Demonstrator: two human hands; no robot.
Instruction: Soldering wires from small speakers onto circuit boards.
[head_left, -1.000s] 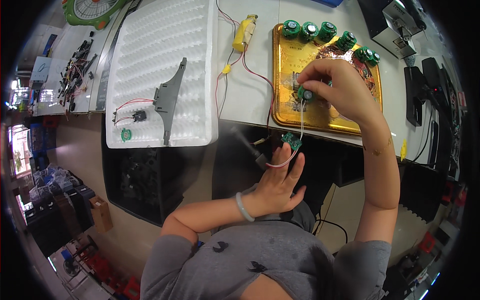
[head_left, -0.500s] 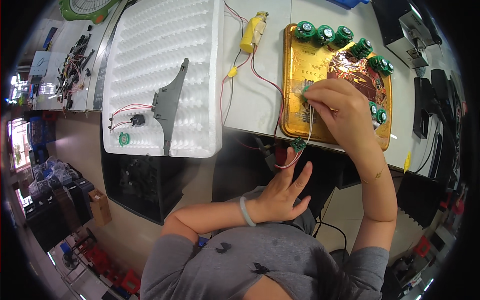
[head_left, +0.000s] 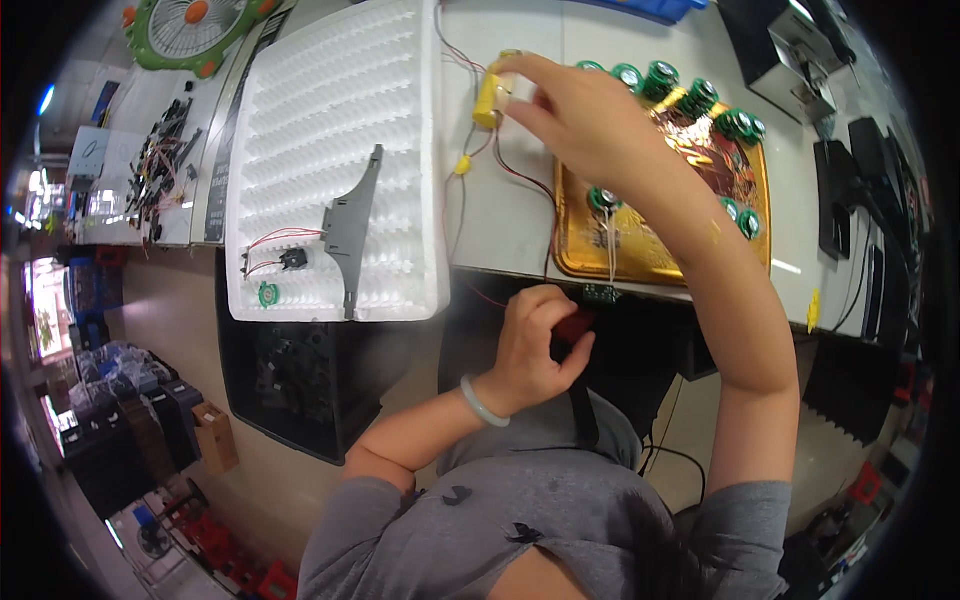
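At the back of the table, my right hand [head_left: 575,115] has its thumb and fingers closed round a yellow-wrapped cylinder with red and black wires [head_left: 488,102]. My left hand [head_left: 536,345] is low in front of the table edge, fingers curled against a dark red thing [head_left: 574,325], mostly hidden. A small green circuit board [head_left: 601,292] hangs at the table edge on pale wires. These run up to a round green part [head_left: 604,200] on the golden tray [head_left: 580,262]. More round green parts [head_left: 662,78] stand along the tray's far and right sides.
Left of the tray lies a white foam sheet [head_left: 300,150] carrying a grey plastic bracket [head_left: 345,240], a small black part [head_left: 293,259] and a green ring [head_left: 268,294]. A black bin [head_left: 290,380] stands below it. A green fan [head_left: 190,30] is at far left.
My right hand has left the round green part on the tray and reached the yellow cylinder. My left hand has moved away from the circuit board and its spread fingers have curled.
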